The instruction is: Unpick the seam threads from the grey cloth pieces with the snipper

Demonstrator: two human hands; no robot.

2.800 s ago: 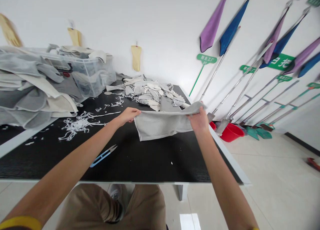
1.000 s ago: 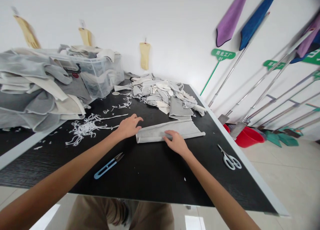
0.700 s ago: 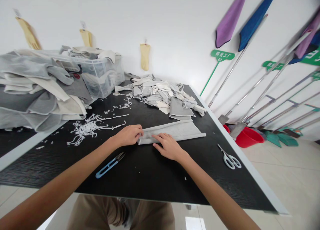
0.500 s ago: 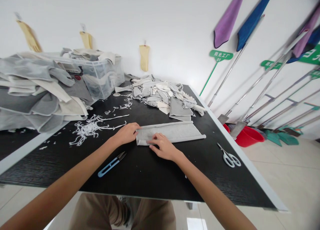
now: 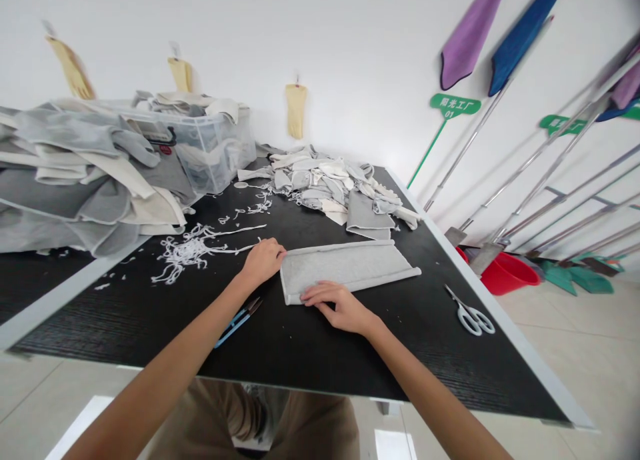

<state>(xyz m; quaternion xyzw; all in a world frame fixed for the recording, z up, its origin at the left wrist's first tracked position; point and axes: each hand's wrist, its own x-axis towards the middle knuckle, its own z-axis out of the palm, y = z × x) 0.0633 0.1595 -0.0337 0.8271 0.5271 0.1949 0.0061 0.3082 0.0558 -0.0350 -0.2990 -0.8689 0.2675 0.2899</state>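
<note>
Grey cloth (image 5: 350, 267) lies on the bench (image 5: 320, 357). The right hand (image 5: 340, 308) presses open on its near edge. The left hand (image 5: 263, 260) touches its left edge, grip unclear.

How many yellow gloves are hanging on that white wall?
3. The left glove hangs above the stacked cloth, the middle glove above the clear bin, the right glove above the scrap pile. More may hang beyond the picture's left edge.

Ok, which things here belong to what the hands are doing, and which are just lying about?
In hand: grey cloth, flat on the table; left hand at its left end; right hand resting on its near edge.
Lying about: white scissors, blue snips, thread scraps, heap of cloth pieces, clear bin, stacked cloth.
</note>
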